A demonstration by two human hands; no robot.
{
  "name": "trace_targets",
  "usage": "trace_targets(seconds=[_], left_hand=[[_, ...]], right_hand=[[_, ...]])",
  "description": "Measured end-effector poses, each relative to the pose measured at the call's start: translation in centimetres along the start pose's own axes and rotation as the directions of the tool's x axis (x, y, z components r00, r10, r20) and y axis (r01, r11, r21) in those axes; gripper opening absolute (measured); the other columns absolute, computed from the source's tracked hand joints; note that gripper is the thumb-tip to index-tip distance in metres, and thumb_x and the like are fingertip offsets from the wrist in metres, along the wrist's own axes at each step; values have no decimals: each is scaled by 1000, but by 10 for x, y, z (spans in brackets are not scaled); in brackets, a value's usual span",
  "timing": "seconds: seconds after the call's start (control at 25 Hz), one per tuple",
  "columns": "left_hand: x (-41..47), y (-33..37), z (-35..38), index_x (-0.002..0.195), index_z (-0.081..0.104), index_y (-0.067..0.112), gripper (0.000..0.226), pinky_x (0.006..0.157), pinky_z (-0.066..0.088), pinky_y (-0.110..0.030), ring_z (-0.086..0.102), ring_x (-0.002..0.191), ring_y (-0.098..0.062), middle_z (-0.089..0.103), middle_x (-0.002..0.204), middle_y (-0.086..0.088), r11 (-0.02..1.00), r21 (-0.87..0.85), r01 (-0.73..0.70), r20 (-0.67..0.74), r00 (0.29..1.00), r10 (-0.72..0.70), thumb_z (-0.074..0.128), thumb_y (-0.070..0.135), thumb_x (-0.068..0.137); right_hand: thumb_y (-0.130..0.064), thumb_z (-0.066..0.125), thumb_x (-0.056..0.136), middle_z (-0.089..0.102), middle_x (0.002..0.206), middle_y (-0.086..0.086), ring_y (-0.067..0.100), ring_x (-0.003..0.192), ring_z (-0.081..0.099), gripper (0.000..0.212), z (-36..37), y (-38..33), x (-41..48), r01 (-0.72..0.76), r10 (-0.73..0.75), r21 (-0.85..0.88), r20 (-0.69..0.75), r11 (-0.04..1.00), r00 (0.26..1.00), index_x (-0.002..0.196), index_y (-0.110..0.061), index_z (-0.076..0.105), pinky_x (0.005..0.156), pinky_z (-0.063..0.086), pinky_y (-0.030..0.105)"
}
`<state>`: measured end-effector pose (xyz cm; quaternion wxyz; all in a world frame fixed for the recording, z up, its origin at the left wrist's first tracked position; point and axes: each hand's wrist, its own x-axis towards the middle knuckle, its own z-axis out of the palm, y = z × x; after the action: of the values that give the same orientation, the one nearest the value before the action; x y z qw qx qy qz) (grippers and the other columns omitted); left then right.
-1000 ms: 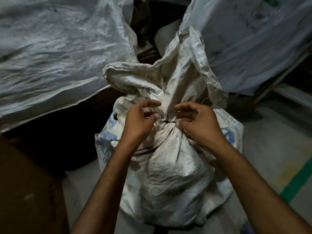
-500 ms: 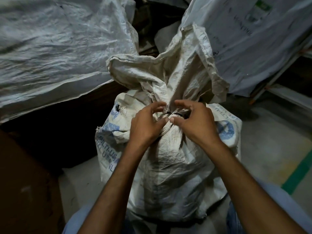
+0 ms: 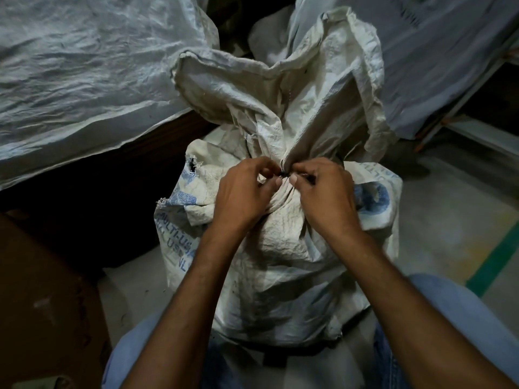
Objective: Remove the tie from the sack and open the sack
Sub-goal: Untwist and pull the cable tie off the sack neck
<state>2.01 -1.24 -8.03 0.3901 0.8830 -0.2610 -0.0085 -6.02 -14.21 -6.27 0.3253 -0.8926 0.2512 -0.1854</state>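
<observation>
Hands are meeting at the sack's (image 3: 280, 248) gathered neck, where the dark tie (image 3: 283, 173) is running crosswise between them: the left hand (image 3: 244, 195) and right hand (image 3: 325, 192) are both pinching it, equally near. The sack is standing on the floor (image 3: 449, 220) between the knees. Blue print is reading "MULTI-USA", partly legible.

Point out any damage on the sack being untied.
The sack has a torn hole with frayed edges on its upper left shoulder, above the blue print. A second frayed tear shows just below it, at the left edge.
</observation>
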Motion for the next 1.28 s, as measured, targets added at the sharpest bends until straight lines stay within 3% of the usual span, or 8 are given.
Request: trace_targets(seconds=[0.36,0.56,0.64,0.72,0.92,1.0,1.08,1.28], left_hand=[[6,-6,4,104,71,26,16,71,54,-40,68,84,-19,72,98,4,941,183,-286,-12,956,293,69,38,94],[3,-2,5,104,68,20,17,60,53,-43,64,72,-25,66,100,1,904,252,-345,-25,932,363,60,34,97],[-1,3,0,103,69,19,14,56,51,-39,62,69,-23,66,101,3,906,268,-327,-108,924,365,62,31,98],[-3,8,-8,101,70,20,12,54,46,-35,61,66,-20,66,102,5,932,248,-263,-236,917,321,63,30,98],[-11,14,-17,98,71,28,17,61,47,-29,61,69,-4,71,99,13,993,57,-104,-238,965,115,64,44,97],[0,19,-26,97,74,23,40,67,51,-30,66,73,-4,75,94,8,927,-347,144,-116,974,-195,58,60,96],[18,21,-33,110,72,12,54,65,48,-28,68,74,-7,76,98,-1,667,-647,369,51,894,-445,59,62,94],[39,30,-14,119,56,14,52,65,57,-30,72,86,-16,70,111,-7,538,-715,447,141,846,-515,75,50,88]], right_hand=[[-20,80,86,75,104,-7,3,95,67,27,-13,2,5,-34,24,108,93,994,995,113,-22,76,89,55,25],[-73,64,83,73,79,-6,12,76,68,54,-18,-17,29,-146,139,80,96,986,986,85,-19,72,68,52,33],[-69,65,84,72,84,-2,21,83,70,52,-19,-32,41,-147,141,82,75,986,987,85,-17,68,67,49,34],[-53,72,86,69,113,1,24,109,65,42,-16,-46,50,-103,103,145,8,984,995,110,-19,66,80,45,30],[-48,92,53,51,148,8,29,137,49,113,-11,-60,43,-390,462,620,50,680,885,148,-15,42,111,46,45],[-38,92,57,58,140,3,25,127,58,98,-12,-54,43,-399,455,629,79,668,887,144,-21,49,105,52,44],[-29,87,70,61,136,2,23,123,61,76,-12,-55,37,-380,429,547,43,746,902,139,-21,57,104,52,43],[-17,74,85,71,121,-3,13,111,66,39,2,-72,-14,-242,390,594,-132,767,911,123,-23,66,99,54,34]])
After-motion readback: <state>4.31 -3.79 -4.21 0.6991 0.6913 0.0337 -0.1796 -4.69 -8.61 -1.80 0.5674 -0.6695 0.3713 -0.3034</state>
